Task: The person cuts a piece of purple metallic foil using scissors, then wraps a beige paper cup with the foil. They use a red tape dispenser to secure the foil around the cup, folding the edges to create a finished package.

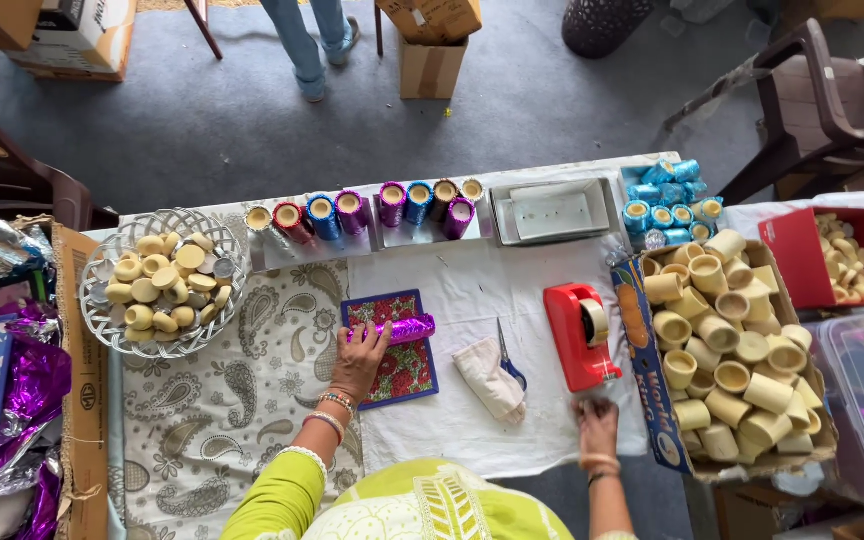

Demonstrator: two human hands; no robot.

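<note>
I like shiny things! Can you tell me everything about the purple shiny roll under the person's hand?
The purple roll is a small cylinder wrapped in glossy, crinkly foil that glints in the light. It lies on its side across the top of a red flowery mat with a blue border. The left hand rests fingertips on its left end; the right end sticks out free.
</note>
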